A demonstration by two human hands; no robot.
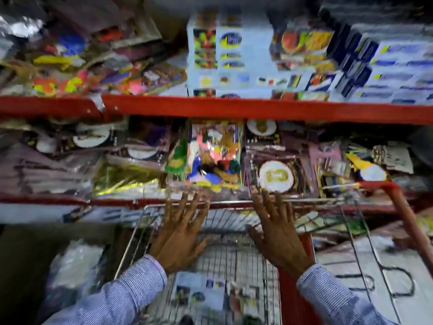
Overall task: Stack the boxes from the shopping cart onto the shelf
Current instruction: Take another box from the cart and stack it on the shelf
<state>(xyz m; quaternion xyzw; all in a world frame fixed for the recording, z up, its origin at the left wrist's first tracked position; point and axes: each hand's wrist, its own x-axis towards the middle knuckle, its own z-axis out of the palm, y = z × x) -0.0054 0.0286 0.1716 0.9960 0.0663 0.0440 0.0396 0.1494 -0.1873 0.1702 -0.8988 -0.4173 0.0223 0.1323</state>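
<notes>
The picture is blurred by motion. My left hand (pixel 181 233) and my right hand (pixel 276 231) hover side by side above the wire shopping cart (pixel 140 233), fingers spread, palms down, holding nothing. Light-blue boxes (pixel 199 294) with fruit pictures lie at the bottom of the cart, below my wrists. A stack of the same light-blue boxes (pixel 230 55) stands on the upper red shelf (pixel 234 109), straight ahead and above my hands. More flat boxes (pixel 393 66) are stacked to its right.
The lower shelf (pixel 46 200) right behind the cart is packed with shiny packets of party goods (pixel 215 156). The cart's red handle (pixel 403 207) runs along the right. A plastic-wrapped bundle (pixel 75 261) lies on the floor at the left.
</notes>
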